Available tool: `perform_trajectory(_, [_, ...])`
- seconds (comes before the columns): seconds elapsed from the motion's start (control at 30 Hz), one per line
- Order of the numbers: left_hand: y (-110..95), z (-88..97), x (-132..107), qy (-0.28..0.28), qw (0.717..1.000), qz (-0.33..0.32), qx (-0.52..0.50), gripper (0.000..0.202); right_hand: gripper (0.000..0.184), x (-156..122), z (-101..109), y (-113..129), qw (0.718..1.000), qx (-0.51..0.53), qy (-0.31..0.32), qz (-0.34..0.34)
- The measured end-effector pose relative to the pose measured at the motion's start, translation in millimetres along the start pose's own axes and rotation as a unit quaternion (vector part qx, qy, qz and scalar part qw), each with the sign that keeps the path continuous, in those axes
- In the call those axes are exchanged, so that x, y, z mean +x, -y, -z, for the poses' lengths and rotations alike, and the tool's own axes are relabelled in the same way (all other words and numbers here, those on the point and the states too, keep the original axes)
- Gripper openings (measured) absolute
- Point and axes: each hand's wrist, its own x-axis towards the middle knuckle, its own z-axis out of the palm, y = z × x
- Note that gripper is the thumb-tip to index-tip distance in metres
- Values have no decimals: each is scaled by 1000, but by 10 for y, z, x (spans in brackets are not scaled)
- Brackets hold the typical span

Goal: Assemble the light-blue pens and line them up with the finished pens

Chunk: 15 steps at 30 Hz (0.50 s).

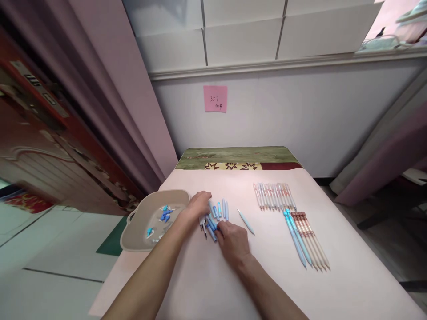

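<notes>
My left hand [199, 204] bends over a small pile of pen parts at the middle of the table, its fingers closed and partly hidden. My right hand [234, 241] is at the pile's right side, fingers curled with the tips against the parts; what they grip is hidden. Between and below the hands lie several blue pen barrels [211, 232] and thin ink refills [203, 227]. Short blue tubes [219, 209] and pale blue barrels [225, 209] are just beyond. A light blue tapered barrel [246, 222] lies alone to the right of my right hand.
A beige basket [133, 240] on the left holds blue and white small pieces [166, 214]. To the right are a row of clear-barrelled pens [274, 197], two blue pens [296, 240] and several brown-topped cream pens [312, 242]. The wall bears a pink note [215, 98].
</notes>
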Motion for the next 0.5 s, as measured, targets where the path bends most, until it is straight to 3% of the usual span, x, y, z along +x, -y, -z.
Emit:
perform_trajectory(0.2, [-6,155,-19,-24,999,-12,-45,37,6,-2,1,2,999,30,-19,2])
perform_trajectory(0.37, [-21,288,-170,-38,990,-45,-126,27,19,58,86,-81,974,194,-105,-46])
perform_trajectory(0.43, [-45,265,-287,-33,969,-45,-242,28,29,98,140,-129,944,282,-150,-78])
perform_trajectory(0.5, [-87,219,-404,-7,925,-38,-378,29,34,128,176,-169,917,355,-164,-83])
